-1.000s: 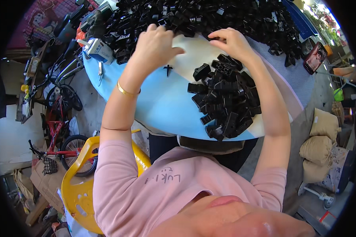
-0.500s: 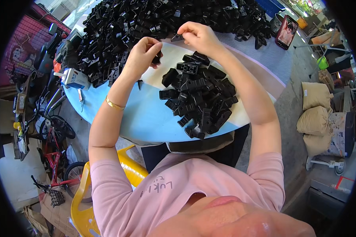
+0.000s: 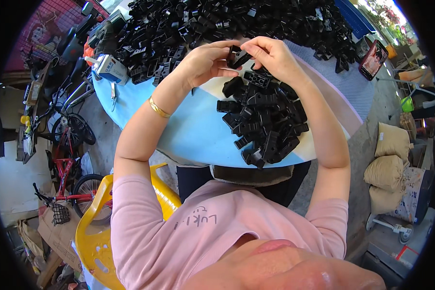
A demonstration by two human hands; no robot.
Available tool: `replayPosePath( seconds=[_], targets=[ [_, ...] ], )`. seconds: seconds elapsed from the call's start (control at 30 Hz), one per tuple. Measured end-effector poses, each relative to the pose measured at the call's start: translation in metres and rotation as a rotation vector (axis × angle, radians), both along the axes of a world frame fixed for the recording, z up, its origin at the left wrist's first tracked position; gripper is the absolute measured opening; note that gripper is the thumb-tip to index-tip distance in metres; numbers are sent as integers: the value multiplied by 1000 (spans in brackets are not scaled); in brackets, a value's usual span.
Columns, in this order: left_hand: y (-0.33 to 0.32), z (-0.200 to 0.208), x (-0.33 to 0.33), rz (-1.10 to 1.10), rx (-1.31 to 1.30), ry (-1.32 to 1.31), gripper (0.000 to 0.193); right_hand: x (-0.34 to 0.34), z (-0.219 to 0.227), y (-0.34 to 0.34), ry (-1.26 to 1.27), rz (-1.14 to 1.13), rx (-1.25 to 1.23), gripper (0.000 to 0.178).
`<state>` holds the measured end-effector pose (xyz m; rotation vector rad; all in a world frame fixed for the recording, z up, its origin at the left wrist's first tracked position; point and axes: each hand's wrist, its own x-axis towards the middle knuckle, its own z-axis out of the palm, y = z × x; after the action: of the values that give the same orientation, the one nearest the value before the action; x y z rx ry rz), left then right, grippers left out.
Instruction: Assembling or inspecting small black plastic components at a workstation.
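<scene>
My left hand (image 3: 206, 64) grips a small black plastic part (image 3: 237, 58) by its left side, fingers bent around it. My right hand (image 3: 274, 59) meets it from the other side, thumb and fingertips pinched at the part's right end. Whether the right fingers also hold a second, smaller piece is hidden. Just nearer to me lies a small pile of similar black plastic parts (image 3: 263, 118) on the light blue and cream cloth-covered table (image 3: 188, 137). Beyond my hands spreads a much larger heap of black parts (image 3: 179, 21).
A phone (image 3: 373, 60) stands at the table's right, by a blue crate (image 3: 355, 17). A small blue-and-white box (image 3: 110, 70) sits at the left edge. Beside me are a yellow chair (image 3: 99, 237), a red bicycle (image 3: 67, 183) and tan sacks (image 3: 386, 164) on the floor.
My hands were apart and have come together at the black part. The left hand moved right; the right hand moved right and nearer. The whole view has shifted slightly.
</scene>
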<state>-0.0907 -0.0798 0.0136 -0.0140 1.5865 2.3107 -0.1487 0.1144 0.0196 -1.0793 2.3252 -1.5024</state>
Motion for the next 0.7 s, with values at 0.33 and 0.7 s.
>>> replayPosePath(
  seconds=[0.33,0.7],
  targets=[
    [1,-2,-1,10,-24,31,37,4,3,-4,-109,-49,-71,24],
    [27,17,15,91,-1159,419,52,17,-2,-13,97,-260,-44,19]
  ],
)
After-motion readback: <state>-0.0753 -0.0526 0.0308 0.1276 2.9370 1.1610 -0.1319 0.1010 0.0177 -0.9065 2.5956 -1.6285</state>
